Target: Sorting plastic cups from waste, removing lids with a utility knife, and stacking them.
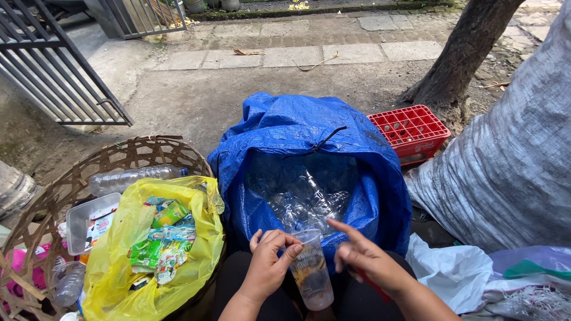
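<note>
Two big sacks flank you: a grey woven sack (505, 160) on your right and, straight ahead, a blue tarp bag (309, 142) open at the top with clear plastic bottles (303, 202) inside. To your left sits a woven basket (148, 151) holding a yellow plastic bag (113, 279) of wrappers, and behind the blue bag lies a red crate (410, 131). Your left hand (267, 267) has its fingers clamped on the rim of a clear plastic cup (312, 276) just above your lap; your right hand (369, 258) hovers beside it, index finger extended, other fingers curled on something red.
</note>
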